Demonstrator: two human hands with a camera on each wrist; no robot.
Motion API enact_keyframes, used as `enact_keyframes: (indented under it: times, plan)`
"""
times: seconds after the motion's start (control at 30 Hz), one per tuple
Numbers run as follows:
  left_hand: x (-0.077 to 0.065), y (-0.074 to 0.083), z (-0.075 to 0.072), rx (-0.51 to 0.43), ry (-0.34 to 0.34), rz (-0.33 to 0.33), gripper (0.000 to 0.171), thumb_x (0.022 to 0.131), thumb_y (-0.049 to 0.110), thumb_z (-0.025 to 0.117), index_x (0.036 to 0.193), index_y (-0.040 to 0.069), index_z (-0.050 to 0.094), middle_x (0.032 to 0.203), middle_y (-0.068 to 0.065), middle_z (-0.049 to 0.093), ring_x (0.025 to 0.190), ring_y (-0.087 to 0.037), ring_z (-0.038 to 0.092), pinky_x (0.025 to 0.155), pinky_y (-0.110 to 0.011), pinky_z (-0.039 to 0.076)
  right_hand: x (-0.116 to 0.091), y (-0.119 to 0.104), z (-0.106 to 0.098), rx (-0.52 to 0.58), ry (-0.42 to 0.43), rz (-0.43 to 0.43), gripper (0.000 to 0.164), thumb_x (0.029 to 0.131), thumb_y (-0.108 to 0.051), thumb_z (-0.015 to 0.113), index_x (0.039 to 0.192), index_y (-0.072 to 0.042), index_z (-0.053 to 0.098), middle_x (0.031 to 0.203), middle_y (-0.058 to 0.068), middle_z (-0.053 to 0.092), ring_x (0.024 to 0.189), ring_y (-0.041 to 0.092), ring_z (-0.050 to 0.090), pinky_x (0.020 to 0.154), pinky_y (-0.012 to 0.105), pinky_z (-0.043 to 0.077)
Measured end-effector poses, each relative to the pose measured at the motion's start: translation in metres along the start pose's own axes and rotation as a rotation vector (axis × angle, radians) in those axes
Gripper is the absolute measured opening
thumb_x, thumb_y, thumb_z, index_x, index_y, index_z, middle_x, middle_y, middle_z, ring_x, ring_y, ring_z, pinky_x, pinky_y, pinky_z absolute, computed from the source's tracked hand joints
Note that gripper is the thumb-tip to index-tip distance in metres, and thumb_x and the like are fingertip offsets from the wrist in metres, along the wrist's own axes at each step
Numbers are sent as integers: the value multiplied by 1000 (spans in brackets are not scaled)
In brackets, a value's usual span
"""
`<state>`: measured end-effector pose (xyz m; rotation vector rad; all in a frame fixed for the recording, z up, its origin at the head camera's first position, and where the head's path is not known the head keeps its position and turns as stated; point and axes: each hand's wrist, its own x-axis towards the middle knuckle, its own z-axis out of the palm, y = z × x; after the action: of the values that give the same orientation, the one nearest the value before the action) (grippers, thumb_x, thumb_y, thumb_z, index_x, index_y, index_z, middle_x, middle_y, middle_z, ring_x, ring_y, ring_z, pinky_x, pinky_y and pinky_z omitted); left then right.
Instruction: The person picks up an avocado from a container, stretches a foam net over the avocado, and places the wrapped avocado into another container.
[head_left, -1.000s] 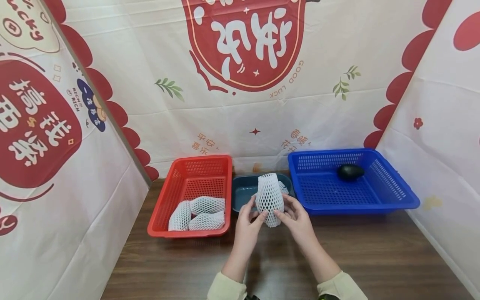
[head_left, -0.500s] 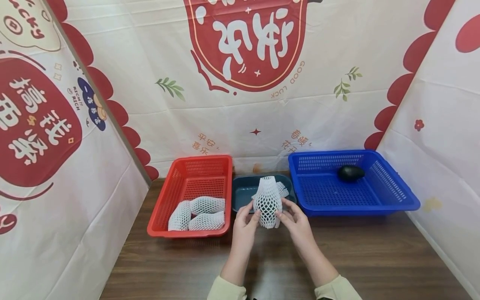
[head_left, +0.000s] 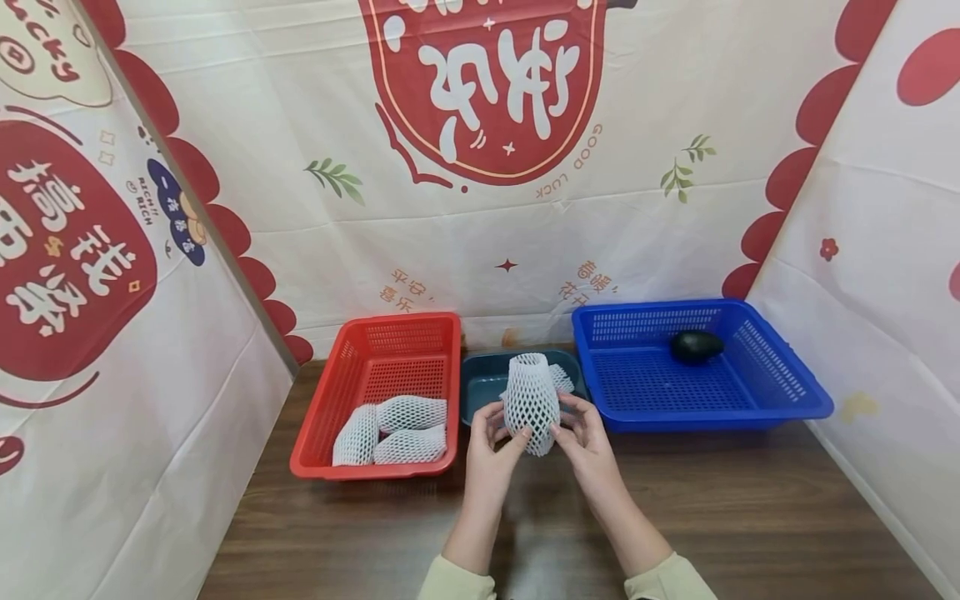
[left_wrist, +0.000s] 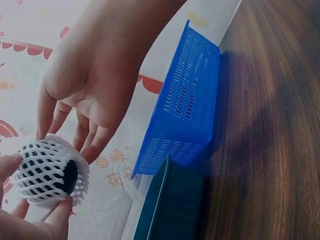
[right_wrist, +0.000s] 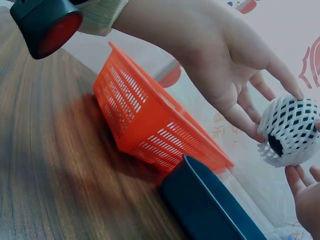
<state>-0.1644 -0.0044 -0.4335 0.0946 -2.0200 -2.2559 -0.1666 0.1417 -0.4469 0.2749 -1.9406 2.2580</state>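
Observation:
In the head view both hands hold a white foam fruit net point(head_left: 532, 396) upright, over the near edge of the teal bin. A dark avocado point(left_wrist: 70, 177) shows inside the net through its open end in the left wrist view. My left hand point(head_left: 491, 458) grips the net's left side, thumb in front. My right hand point(head_left: 588, 442) holds the other side between thumb and fingers. In the right wrist view the net's mesh point(right_wrist: 292, 120) is stretched round the dark fruit, its upper part standing free in the head view.
A red basket point(head_left: 373, 477) on the left holds three items in white nets point(head_left: 411, 445). The teal bin point(head_left: 482, 385) in the middle has another foam net point(head_left: 560, 377) in it. A bare avocado point(head_left: 696, 346) lies in the blue basket point(head_left: 622, 396) on the right.
The net's lower part has spread wider since a second ago, its mesh opening out round the avocado. Both hands stay on it with small finger shifts, and the view has drifted slightly.

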Motion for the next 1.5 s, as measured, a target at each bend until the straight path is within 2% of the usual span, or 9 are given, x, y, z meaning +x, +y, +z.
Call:
enact_keyframes:
  times: [0.13,0.3,0.5,0.7,0.83,0.93,1.13,1.37,1.5]
  plan:
    - [-1,1,0,8,8,-11,39,94,24,65,129,13,51,128,-8,57,119,-27,51,97,-45,46,0,1,1,0,45,3,40,99,-5,55,134,5,42,138,10,44,113,12,55,89,22,48]
    - [0,-1,1,-12,2,-29,29,102,21,52,129,12,51,130,-5,53,123,-24,49,103,-44,41,1,1,2,-49,139,-21,33,98,0,54,130,8,53,126,8,50,109,12,55,88,19,47]
    - [-2,0,3,-17,-6,-48,27,100,16,55,127,14,51,125,-7,50,108,-24,56,94,-39,49,0,-1,2,-60,183,53,32,100,-2,50,131,3,55,130,13,53,113,14,53,91,17,45]
    - [-4,1,4,-37,-16,-28,29,99,15,58,127,12,50,125,-8,50,113,-27,55,94,-38,49,0,-4,2,-35,194,135,32,102,-2,45,133,2,51,132,15,53,112,12,55,91,20,46]
    - [-5,3,4,-40,-11,-8,30,99,13,57,128,11,50,126,-8,49,116,-27,53,95,-39,49,0,-3,2,-26,196,147,32,102,0,44,132,2,52,131,14,53,111,12,55,90,22,47]
    - [-7,5,4,2,4,44,31,99,12,56,130,14,52,126,-7,48,113,-26,55,92,-39,50,0,-4,3,-13,193,131,31,101,0,45,132,3,52,128,14,54,109,13,56,89,23,48]
    - [-8,12,-5,181,21,133,33,100,13,55,131,22,56,128,-5,47,107,-24,59,86,-39,53,1,-8,9,-32,164,98,30,100,-1,50,130,3,54,130,14,54,112,14,55,92,23,46]
    - [0,23,-16,238,19,135,32,99,11,55,130,15,59,126,-6,56,111,-24,56,91,-40,50,4,-12,16,-28,143,30,30,95,2,57,124,6,57,124,15,57,108,15,57,90,21,47]
    - [8,24,-24,166,-4,85,30,98,5,55,127,9,61,122,-7,62,110,-23,57,92,-39,49,4,-14,18,-26,117,-50,29,92,5,61,120,8,59,118,17,57,104,17,56,87,22,49]
